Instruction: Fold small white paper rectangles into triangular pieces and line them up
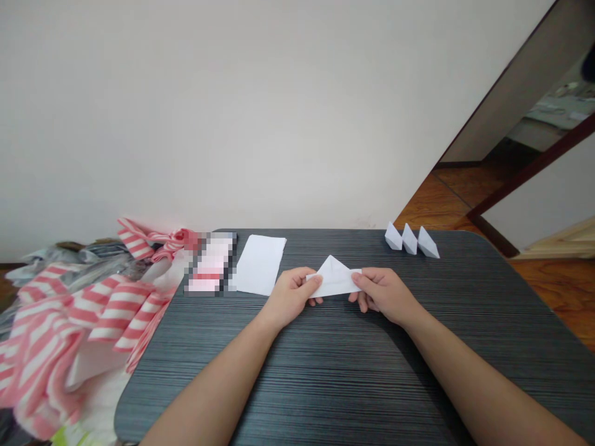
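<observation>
A folded white paper [335, 277], shaped like a low triangle with a band along its base, is held just above the dark striped table [325, 371]. My left hand [292, 296] pinches its left end, thumb on top. My right hand [382, 292] pinches its right end the same way. Both hands are closed on the paper.
Three small folded white paper boats [411, 240] stand in a row at the table's far right. A stack of flat white paper [259, 264] lies at the far left, beside a blurred pink-and-white item [210, 265]. Pink-striped plastic bags [79, 316] pile up off the left edge. A doorway opens at right.
</observation>
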